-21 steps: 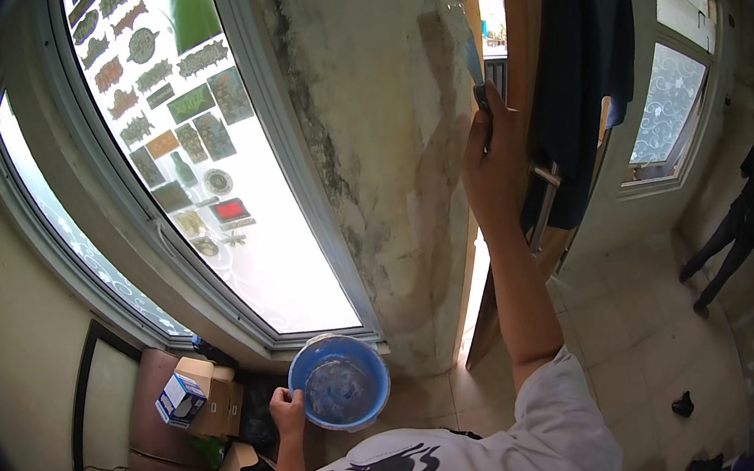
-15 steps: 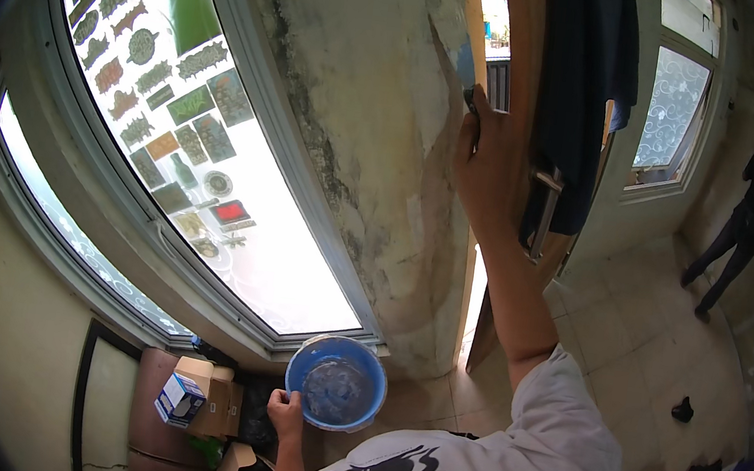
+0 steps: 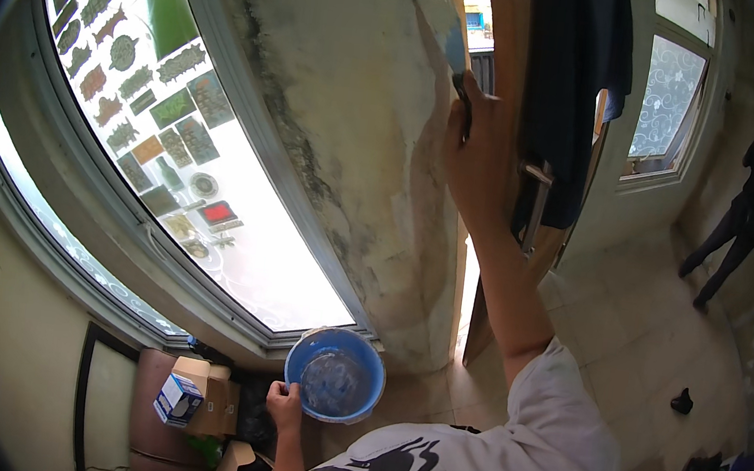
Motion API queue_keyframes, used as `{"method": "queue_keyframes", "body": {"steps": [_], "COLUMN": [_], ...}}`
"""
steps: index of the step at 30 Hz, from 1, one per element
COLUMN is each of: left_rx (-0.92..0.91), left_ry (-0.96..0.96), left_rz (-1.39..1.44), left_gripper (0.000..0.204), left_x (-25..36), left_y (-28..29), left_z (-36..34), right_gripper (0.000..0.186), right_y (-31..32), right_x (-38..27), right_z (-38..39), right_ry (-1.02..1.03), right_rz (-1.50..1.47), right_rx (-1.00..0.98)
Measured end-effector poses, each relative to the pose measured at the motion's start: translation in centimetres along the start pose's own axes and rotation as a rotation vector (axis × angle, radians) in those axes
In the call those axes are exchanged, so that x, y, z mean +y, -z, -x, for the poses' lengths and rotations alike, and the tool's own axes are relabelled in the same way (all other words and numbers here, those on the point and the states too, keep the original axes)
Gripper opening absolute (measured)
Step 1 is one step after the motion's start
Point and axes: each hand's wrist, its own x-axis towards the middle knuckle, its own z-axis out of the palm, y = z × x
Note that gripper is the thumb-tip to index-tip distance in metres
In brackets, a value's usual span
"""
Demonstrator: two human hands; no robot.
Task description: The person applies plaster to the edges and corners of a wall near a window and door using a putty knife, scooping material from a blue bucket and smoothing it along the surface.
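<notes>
High on the stained, peeling wall [image 3: 356, 94], beside the door frame, my right hand [image 3: 480, 159] is closed around a dark-handled tool [image 3: 463, 106]. Its working end is too small to make out against the wall. A bluish patch [image 3: 455, 49] shows just above the tool. Lower down, the fingers of my left hand [image 3: 285, 405] pinch the near-left rim of a round blue bucket [image 3: 374, 358]. Greyish wet-looking material [image 3: 334, 382] lies in the bucket's bottom.
Left of the wall is a large window [image 3: 290, 267] with many pieces fixed to its glass. Dark cloth [image 3: 578, 100] hangs at the door, above a metal handle [image 3: 534, 207]. Cardboard boxes [image 3: 216, 408] sit lower left. Another person [image 3: 753, 204] stands far right.
The view has shifted slightly, so wall and window appear farther left. My right hand with the tool has moved slightly up and left in the picture. My left hand still grips the bucket.
</notes>
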Motion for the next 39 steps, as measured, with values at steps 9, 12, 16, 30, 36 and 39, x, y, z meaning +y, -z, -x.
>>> {"method": "queue_keyframes", "body": {"steps": [9,12,16,30,36,39], "left_rx": [0.021,0.025,0.023,0.016,0.014,0.006], "left_ry": [0.004,-0.008,-0.003,0.024,0.005,0.015], "left_rz": [0.015,-0.004,-0.038,0.014,-0.022,-0.002], "left_gripper": [0.024,0.024,0.024,0.025,0.025,0.025], "left_x": [-0.8,-0.4,-0.3,-2.9,-2.6,-2.8], "left_y": [-0.1,0.3,1.1,1.2,1.7,1.4], "left_z": [0.7,0.5,0.8,1.1,1.0,0.8], "right_gripper": [0.034,0.031,0.032,0.036,0.042,0.042], "right_y": [2.2,2.2,0.8,3.6,1.4,0.3], "right_x": [1.6,1.6,0.7,3.7,1.1,1.3], "right_z": [5.3,5.0,1.2,11.9,6.9,6.2], "right_ry": [0.017,0.108,0.055,-0.093,-0.045,-0.062], "right_rz": [0.118,0.114,0.016,-0.023,0.052,-0.002], "right_rx": [-0.136,-0.01,-0.035,-0.202,-0.092,-0.096]}}
